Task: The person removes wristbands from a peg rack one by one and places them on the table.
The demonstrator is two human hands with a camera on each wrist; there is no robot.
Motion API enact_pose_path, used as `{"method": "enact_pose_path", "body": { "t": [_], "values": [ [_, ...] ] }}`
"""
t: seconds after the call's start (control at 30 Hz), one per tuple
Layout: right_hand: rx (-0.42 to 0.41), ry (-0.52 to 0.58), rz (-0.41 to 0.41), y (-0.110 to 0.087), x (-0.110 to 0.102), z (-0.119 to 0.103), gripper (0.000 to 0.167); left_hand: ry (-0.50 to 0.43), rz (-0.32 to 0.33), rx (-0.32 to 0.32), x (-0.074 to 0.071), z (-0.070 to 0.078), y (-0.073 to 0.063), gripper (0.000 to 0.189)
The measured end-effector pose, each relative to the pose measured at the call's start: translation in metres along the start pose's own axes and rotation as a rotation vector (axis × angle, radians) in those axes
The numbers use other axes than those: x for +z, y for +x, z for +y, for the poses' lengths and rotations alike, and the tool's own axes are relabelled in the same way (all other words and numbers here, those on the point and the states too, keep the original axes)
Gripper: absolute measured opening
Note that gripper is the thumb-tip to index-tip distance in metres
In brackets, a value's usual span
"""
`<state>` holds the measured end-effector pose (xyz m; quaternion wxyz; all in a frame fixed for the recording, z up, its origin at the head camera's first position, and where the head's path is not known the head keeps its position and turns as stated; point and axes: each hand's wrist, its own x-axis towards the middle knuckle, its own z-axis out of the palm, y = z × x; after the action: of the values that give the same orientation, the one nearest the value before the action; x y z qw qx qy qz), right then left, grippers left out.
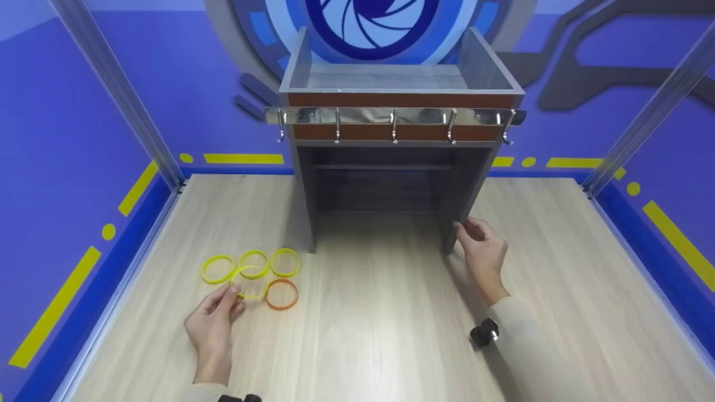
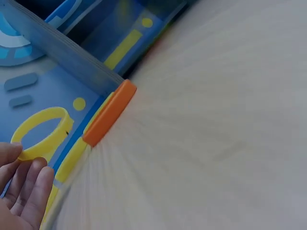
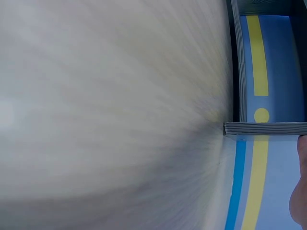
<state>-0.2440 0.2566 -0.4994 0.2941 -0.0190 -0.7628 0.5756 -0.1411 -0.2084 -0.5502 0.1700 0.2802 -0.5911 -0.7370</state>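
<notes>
My left hand [image 1: 211, 322] pinches a thin yellow wristband [image 2: 61, 133] between thumb and fingers, above the tabletop. On the table lie an orange wristband [image 1: 281, 307] just right of it and several yellow wristbands [image 1: 285, 274] beyond it. At the back stands a grey wooden shelf [image 1: 402, 90] with a row of metal hooks [image 1: 394, 125] across its front. My right hand [image 1: 484, 251] holds the lower front edge of its right side panel [image 1: 466, 195], thumb at the edge. In the right wrist view only a sliver of that hand shows beside the panel.
The pale wooden tabletop [image 1: 368, 329] is bounded by blue walls [image 1: 223, 95] with yellow markings and metal corner posts [image 1: 117, 84]. Below the hook strip, the shelf is open at the front between its two side panels. Each hook hangs bare.
</notes>
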Motion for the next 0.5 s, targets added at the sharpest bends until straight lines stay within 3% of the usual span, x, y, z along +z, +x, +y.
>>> {"method": "enact_pose_path", "body": {
  "t": [0.23, 0.5],
  "values": [
    [-0.003, 0.022, 0.004, 0.001, 0.001, 0.000, 0.018, 0.027, 0.077, -0.003, -0.012, -0.003, 0.003, 0.033],
    [-0.005, -0.020, 0.021, -0.001, 0.001, -0.001, 0.017, 0.125, 0.080, -0.015, -0.016, -0.003, 0.007, 0.033]
  ]
}}
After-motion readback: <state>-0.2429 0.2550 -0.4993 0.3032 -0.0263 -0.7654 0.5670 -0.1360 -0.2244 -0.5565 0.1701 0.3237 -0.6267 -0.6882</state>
